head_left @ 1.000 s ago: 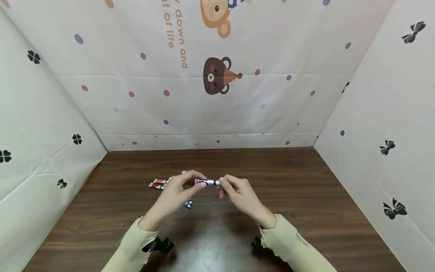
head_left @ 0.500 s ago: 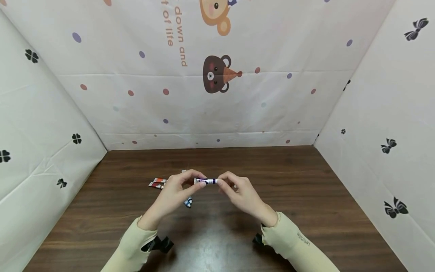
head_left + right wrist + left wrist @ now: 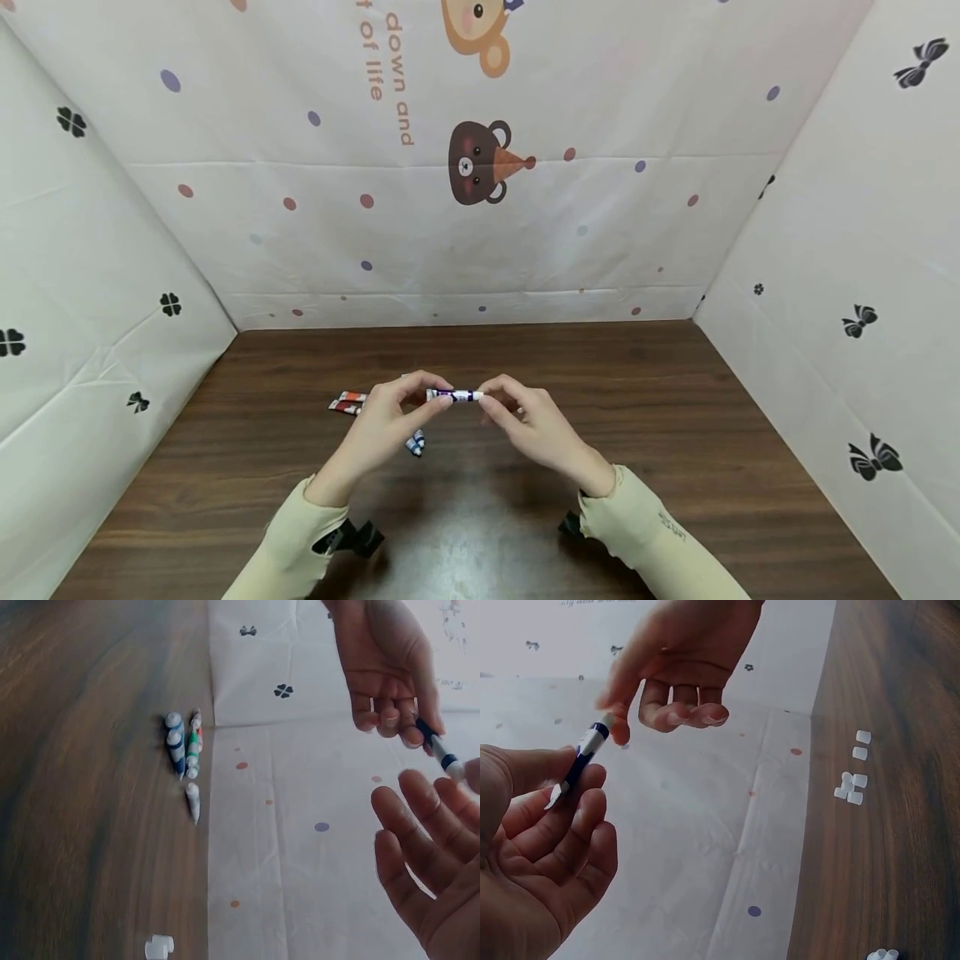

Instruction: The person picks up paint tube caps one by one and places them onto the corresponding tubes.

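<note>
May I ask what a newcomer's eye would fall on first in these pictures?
Probably the tube held up between the left hand and the right hand, which pinches its white end. Next, perhaps, the brown bear printed sideways on the back sheet, then the white caps on the table in the left wrist view.

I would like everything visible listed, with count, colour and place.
Held tube: one, white and dark blue, above the table
Other tubes: several, mixed colours, table's left half
Caps: at least six, white, on the table
Table: one, brown, below
Printed cloth: three sides, white, behind and beside the table
Sleeves: two, pale yellow, on the arms
Wrist devices: two, black, by the sleeves
Left hand: one, pinching the tube's flat end
Right hand: one, pinching its cap end
</note>
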{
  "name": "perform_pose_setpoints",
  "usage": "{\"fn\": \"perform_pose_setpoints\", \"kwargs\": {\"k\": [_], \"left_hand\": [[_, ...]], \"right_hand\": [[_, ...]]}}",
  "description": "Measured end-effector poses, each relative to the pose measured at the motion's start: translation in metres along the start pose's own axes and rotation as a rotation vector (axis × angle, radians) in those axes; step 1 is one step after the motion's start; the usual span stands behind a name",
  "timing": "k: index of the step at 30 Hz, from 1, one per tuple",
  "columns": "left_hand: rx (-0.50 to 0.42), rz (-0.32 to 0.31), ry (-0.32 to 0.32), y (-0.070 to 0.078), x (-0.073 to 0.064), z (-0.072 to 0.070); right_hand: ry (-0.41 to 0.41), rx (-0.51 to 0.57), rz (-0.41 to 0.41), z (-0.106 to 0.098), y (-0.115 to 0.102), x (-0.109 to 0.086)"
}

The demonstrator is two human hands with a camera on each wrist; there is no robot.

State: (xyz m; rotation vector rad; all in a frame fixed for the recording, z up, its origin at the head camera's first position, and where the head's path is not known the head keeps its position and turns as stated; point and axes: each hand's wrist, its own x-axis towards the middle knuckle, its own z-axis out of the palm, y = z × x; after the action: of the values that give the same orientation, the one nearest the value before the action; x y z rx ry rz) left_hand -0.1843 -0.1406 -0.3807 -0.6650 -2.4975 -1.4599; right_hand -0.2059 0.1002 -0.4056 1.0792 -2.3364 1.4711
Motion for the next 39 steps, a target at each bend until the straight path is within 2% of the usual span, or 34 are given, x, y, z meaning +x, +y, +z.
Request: {"fn": "perform_pose_setpoints", "kwargs": {"k": [7, 13, 17, 21, 25, 30, 35, 39], "left_hand": [[0.012, 0.062, 0.001, 0.006, 0.001, 0.005], [0.005, 0.076, 0.005, 0.007, 0.002, 0.004], [0.007, 0.086, -0.001, 0.006, 0.002, 0.004], [-0.005, 0.046, 0.004, 0.004, 0.003, 0.002], [-0.016, -0.016, -0.003, 0.001, 0.003, 0.002], [-0.036, -0.035, -0.016, -0.003, 0.002, 0.004], [-0.076, -0.02, -0.007, -0.003, 0.001, 0.008], [-0.091, 0.009, 0.001, 0.0, 0.0, 0.01]], "right_hand": [[-0.031, 0.035, 0.008, 0.0, -0.001, 0.001], [-0.061, 0.041, -0.006, 0.001, -0.002, 0.003], [-0.08, 0.058, 0.016, 0.0, -0.003, 0.003], [-0.055, 0.0, 0.017, -0.001, -0.003, 0.004], [-0.013, -0.11, -0.031, -0.002, -0.001, 0.002], [-0.017, -0.187, -0.055, 0.0, 0.0, 0.0], [-0.043, -0.153, -0.025, 0.001, 0.0, -0.002], [-0.074, -0.052, 0.025, -0.001, 0.0, -0.001]]}}
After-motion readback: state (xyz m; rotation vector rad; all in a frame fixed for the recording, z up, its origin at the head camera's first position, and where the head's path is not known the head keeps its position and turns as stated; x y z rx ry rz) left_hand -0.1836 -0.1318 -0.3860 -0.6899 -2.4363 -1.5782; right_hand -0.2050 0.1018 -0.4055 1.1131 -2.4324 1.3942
